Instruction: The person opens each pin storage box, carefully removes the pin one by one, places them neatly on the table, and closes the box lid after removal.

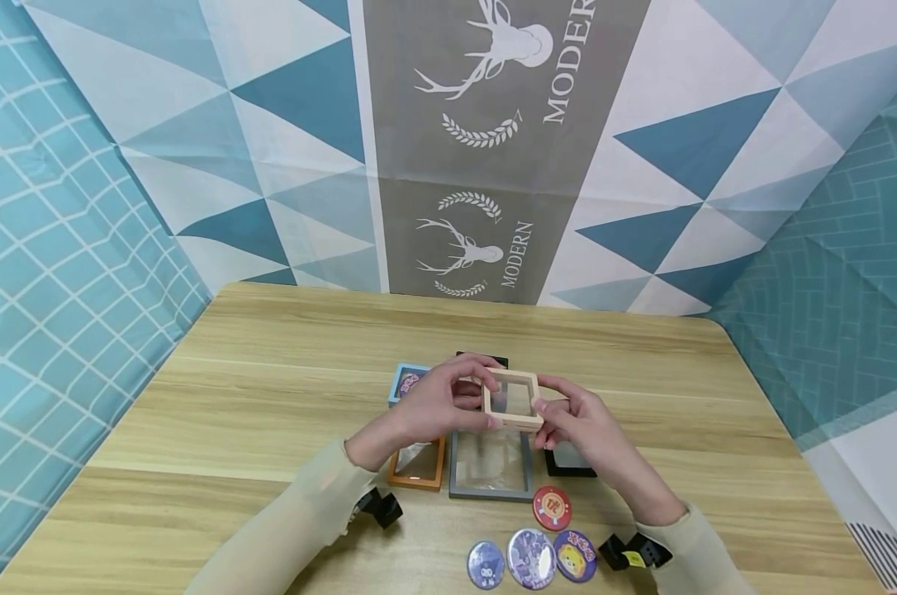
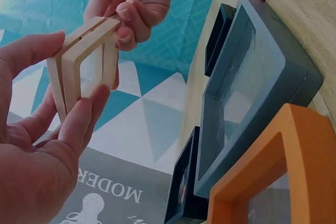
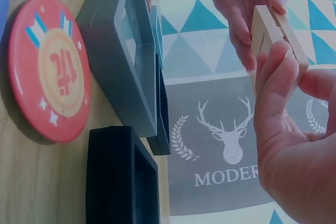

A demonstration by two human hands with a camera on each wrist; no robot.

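A small pale wood-coloured display frame [image 1: 513, 420] with a clear film window is held up over the table's middle, between both hands. On its left side, my left hand [image 1: 435, 403] pinches the border between thumb and fingers. My right hand [image 1: 584, 423] grips the opposite side, thumb at the near corner. In the left wrist view the frame's two halves [image 2: 72, 72] stand slightly apart, with a narrow gap along one edge. A grey frame [image 1: 491, 494] with a clear window lies on the table just below the hands.
Around the grey frame lie an orange frame [image 1: 415, 483], a light blue frame [image 1: 400, 385] with a badge inside, and black frames at the right [image 1: 571, 472] and back. Nearer are a red round badge [image 1: 552, 507] and several purple-toned badges [image 1: 531, 559]. Patterned cloth hangs behind the table.
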